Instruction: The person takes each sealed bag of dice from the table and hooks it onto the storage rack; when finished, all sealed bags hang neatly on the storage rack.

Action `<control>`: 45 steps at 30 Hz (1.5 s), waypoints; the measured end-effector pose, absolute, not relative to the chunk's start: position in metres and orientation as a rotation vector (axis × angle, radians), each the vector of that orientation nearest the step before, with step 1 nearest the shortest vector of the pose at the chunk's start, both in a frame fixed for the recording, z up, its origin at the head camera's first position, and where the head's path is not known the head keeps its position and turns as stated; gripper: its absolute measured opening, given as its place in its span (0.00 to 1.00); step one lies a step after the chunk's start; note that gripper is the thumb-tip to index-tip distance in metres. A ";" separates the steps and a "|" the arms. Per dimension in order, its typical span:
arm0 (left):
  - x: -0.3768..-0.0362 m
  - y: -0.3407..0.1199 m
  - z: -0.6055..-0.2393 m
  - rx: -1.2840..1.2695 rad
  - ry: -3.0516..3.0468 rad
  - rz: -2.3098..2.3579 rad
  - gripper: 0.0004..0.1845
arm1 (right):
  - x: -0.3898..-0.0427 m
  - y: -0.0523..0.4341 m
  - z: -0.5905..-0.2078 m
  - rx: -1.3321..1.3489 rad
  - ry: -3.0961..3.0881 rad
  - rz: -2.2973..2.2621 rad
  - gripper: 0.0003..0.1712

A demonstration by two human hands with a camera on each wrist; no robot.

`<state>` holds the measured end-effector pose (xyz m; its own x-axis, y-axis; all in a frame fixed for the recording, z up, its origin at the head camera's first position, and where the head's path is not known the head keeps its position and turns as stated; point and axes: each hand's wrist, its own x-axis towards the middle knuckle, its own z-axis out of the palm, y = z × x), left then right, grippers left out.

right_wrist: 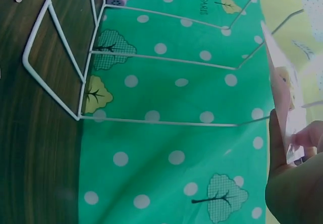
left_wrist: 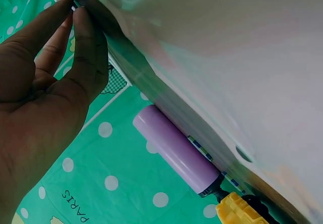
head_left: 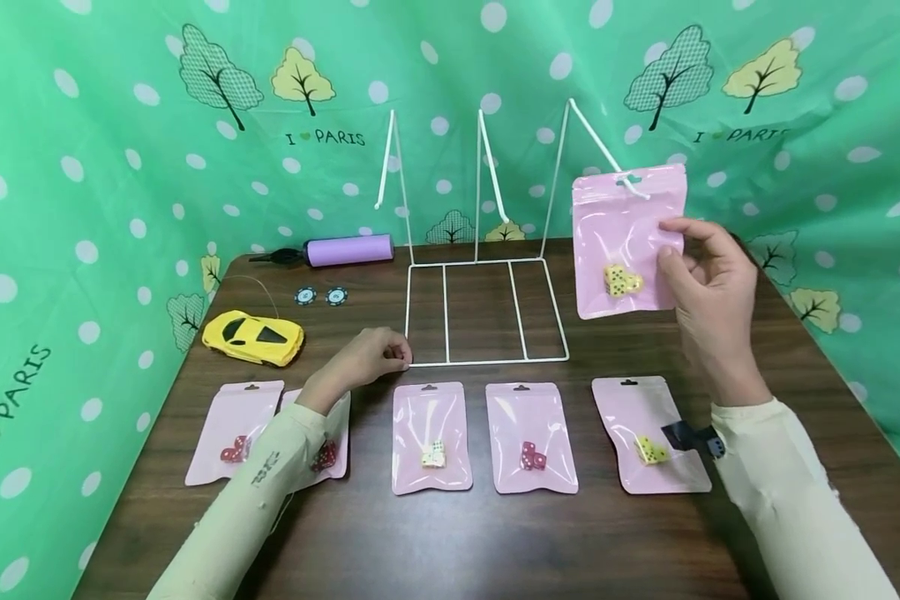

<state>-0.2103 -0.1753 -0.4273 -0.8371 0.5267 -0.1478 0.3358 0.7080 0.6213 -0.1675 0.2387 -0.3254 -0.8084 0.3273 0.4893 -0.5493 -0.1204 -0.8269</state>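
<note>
A white wire rack (head_left: 487, 262) with three slanted hooks stands at the back of the brown table (head_left: 495, 542). My left hand (head_left: 399, 355) pinches the front left corner of its base wire (left_wrist: 75, 7). My right hand (head_left: 667, 242) holds a pink pouch (head_left: 618, 242) with yellow dice by its right edge. The pouch's top hole is on the right hook (head_left: 630, 179). In the right wrist view the pouch (right_wrist: 282, 98) shows edge-on beside my fingers (right_wrist: 275, 138). Several more pink dice pouches (head_left: 430, 437) lie in a row in front. My left sleeve covers part of one (head_left: 333, 454).
A purple pump (head_left: 348, 248) lies at the back left, also seen as the purple pump (left_wrist: 174, 151) in the left wrist view. A yellow toy car (head_left: 252, 337) and two poker chips (head_left: 305, 295) sit left of the rack. Green dotted cloth (head_left: 120, 125) surrounds the table.
</note>
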 end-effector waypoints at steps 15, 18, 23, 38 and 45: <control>-0.213 -0.178 -0.431 0.702 2.608 0.848 0.05 | -0.257 0.216 -0.320 0.156 -1.680 2.003 0.16; -0.212 -0.178 -0.431 0.704 2.611 0.845 0.05 | -0.266 0.217 -0.318 0.145 -1.760 1.943 0.15; -0.212 -0.177 -0.432 0.691 2.605 0.842 0.05 | -0.268 0.224 -0.323 0.164 -1.822 1.900 0.14; -0.210 -0.178 -0.432 0.708 2.605 0.860 0.06 | -0.214 0.307 -0.347 -0.026 -2.082 1.529 0.18; -0.213 -0.178 -0.430 0.733 2.612 0.868 0.06 | -0.169 0.347 -0.364 -0.232 -2.302 1.468 0.18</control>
<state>-0.2134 -0.1781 -0.4299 -0.8277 0.5499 -0.1118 0.3737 0.6888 0.6212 -0.1695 0.3469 -0.3644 -0.9067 0.3462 0.2410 -0.0726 0.4349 -0.8976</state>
